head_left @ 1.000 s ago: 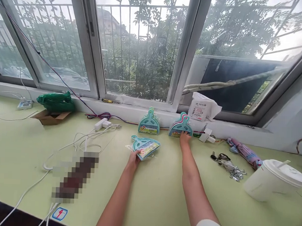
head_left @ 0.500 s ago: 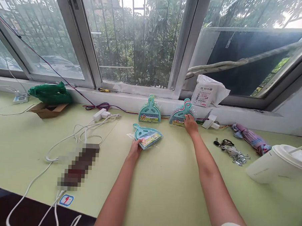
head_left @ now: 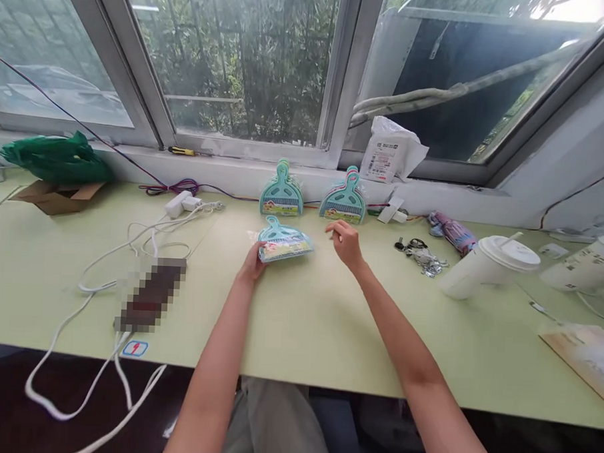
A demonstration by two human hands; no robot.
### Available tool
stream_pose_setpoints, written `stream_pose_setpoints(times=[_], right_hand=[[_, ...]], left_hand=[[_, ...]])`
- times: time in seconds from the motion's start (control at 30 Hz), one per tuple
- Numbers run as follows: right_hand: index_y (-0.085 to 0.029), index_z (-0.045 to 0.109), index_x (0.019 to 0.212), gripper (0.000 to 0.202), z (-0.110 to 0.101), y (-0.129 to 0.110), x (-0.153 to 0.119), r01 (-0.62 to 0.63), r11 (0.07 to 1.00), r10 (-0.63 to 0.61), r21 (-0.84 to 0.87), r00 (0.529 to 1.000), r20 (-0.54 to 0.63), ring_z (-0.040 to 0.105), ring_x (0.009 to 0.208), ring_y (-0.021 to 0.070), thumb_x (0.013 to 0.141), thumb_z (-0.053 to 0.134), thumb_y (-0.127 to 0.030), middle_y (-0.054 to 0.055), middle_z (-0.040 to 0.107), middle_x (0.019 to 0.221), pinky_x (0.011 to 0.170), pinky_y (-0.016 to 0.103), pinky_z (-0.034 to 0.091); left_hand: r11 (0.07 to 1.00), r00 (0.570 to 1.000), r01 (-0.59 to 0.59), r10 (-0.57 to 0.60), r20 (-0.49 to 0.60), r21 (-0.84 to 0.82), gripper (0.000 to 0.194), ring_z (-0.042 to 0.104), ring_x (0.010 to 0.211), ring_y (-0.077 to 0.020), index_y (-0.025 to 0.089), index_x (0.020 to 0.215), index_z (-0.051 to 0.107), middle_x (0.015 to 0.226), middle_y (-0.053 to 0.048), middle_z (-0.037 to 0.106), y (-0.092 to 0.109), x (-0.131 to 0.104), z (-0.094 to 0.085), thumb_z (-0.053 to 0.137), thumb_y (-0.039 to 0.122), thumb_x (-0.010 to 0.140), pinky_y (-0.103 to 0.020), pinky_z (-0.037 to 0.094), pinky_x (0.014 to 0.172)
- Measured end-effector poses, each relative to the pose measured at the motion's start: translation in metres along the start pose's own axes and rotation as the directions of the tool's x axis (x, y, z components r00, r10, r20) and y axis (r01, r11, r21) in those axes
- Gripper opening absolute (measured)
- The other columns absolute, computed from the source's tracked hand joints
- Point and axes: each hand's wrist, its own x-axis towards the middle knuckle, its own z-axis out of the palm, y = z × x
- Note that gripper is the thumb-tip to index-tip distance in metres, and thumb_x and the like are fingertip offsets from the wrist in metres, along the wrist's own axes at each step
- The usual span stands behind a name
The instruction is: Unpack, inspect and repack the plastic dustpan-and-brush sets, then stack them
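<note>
My left hand grips the left side of a light-blue mini dustpan and brush set in clear plastic wrap, tilted above the table. My right hand is in the air to the right of it, empty, with loosely bent fingers apart. Just behind that hand, a stack of wrapped dustpan sets leans on the wall below the window, red and pale edges showing behind the front blue one. To its left leans a second stack of dustpan sets.
On the left lie white cables with adapters, a blurred dark object and a green bag on an open carton. Keys, a folded umbrella and a white lidded cup stand or lie on the right.
My right hand has left the right stack and come nearer, toward the held set. The dustpan set in my left hand has turned to a more level angle. The view has shifted right and down.
</note>
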Motion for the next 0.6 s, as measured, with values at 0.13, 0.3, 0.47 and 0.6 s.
stream_pose_setpoints(times=[0.13, 0.3, 0.47, 0.6], right_hand=[[-0.024, 0.060, 0.092, 0.023, 0.034, -0.050, -0.004, -0.037, 0.986, 0.034, 0.165, 0.999, 0.021, 0.058, 0.089, 0.0189, 0.090, 0.038, -0.030, 0.004, 0.062, 0.094, 0.082, 0.033, 0.047], [-0.023, 0.059, 0.076, 0.026, 0.060, -0.062, -0.027, 0.100, 0.992, -0.079, -0.083, 0.973, 0.218, 0.054, 0.095, 0.0219, 0.091, 0.041, -0.034, 0.007, 0.061, 0.088, 0.086, 0.035, 0.044], [-0.022, 0.061, 0.076, 0.029, 0.049, -0.048, -0.069, -0.096, 0.967, 0.121, -0.238, 0.988, 0.095, 0.057, 0.087, 0.0204, 0.092, 0.041, -0.036, 0.007, 0.064, 0.087, 0.074, 0.031, 0.045], [-0.019, 0.066, 0.076, 0.034, 0.037, -0.036, -0.087, -0.507, 0.861, 0.508, -0.031, 0.857, 0.085, 0.056, 0.056, 0.0133, 0.086, 0.049, -0.047, 0.004, 0.069, 0.082, 0.060, 0.028, 0.046]], left_hand=[[1.000, 1.000, -0.001, 0.001, 0.010, -0.023, 0.036, 0.063, 0.098, -0.0254, 0.011, 0.110, 0.057, 0.101, -0.011, 0.069, 0.002, -0.020, 0.009, 0.051, 0.027, 0.078, -0.036, 0.052, 0.086], [0.999, 0.999, -0.039, 0.039, -0.006, -0.026, 0.042, 0.064, 0.097, -0.0259, 0.012, 0.115, 0.053, 0.102, -0.011, 0.068, -0.003, -0.032, 0.009, 0.053, 0.024, 0.076, -0.040, 0.052, 0.087], [0.988, 0.991, -0.132, 0.130, -0.022, -0.080, 0.046, 0.064, 0.093, -0.0215, 0.018, 0.117, 0.048, 0.101, -0.007, 0.066, -0.016, -0.028, 0.022, 0.057, 0.022, 0.072, -0.036, 0.053, 0.084], [0.983, 0.990, -0.139, 0.142, 0.014, -0.121, 0.051, 0.065, 0.087, -0.0195, 0.017, 0.116, 0.047, 0.101, -0.008, 0.065, -0.026, -0.031, 0.041, 0.063, 0.020, 0.068, -0.031, 0.054, 0.077]])
